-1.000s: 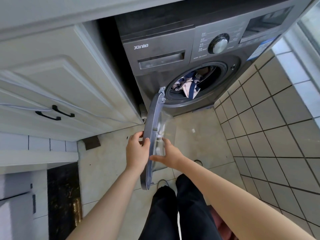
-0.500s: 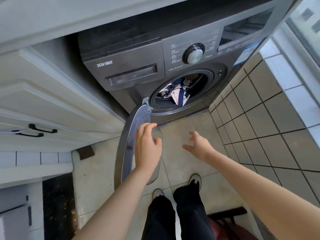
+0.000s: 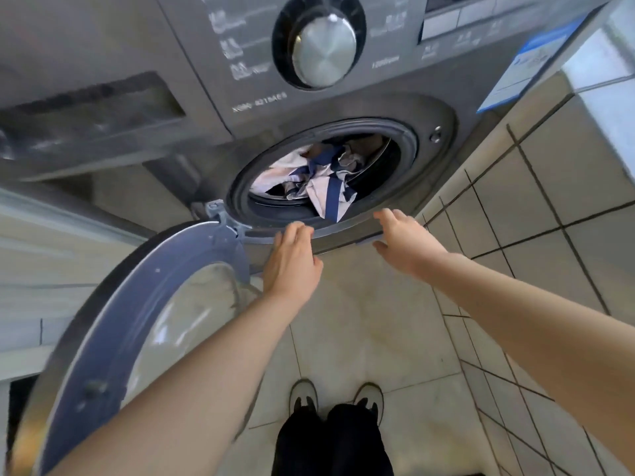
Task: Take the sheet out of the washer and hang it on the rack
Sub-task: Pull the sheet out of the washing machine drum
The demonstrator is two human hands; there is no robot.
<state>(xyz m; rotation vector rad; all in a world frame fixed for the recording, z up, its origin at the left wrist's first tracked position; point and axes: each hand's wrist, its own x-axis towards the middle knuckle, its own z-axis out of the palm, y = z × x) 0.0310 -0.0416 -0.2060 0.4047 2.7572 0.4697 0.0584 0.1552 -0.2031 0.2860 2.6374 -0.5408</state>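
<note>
Sheet (image 3: 323, 180): in the drum of the washer (image 3: 192, 97), bunched in a crumpled heap. Pale cloth with dark navy bands. One folded corner hangs over the near lip of the opening, at its lower right.

Door (image 3: 137, 321): swung wide to the left, grey-blue plastic ring around a bulged clear bowl.

Left hand (image 3: 292, 266): reaching toward the bottom rim of the opening, fingers (image 3: 295, 231) straight and relaxed, holding nothing. Whether the tips touch the rim, cannot tell.

Right hand (image 3: 405, 242): just right of the left, also near the rim, fingers spread and loose, nothing held. It lies just below the hanging corner, apart from it.

Handling, judged: soft, limp, no shape of its own. Probably damp, so heavier than it looks and inclined to cling and twist on itself. Not fragile. It may drag on the gasket (image 3: 405, 156), a dark rubber ring with a folded lip. The hanging corner looks the easiest first hold, then a second handful deeper in the heap so the bulk comes out together. Its length could trail onto the floor (image 3: 371, 321).

Surroundings: washer front is dark grey matt metal, with a round brushed-steel dial (image 3: 323, 49) above the opening. Floor is glossy beige tile, and the wall tiles (image 3: 549, 187) at right are square with dark grout. Rack not in view.
</note>
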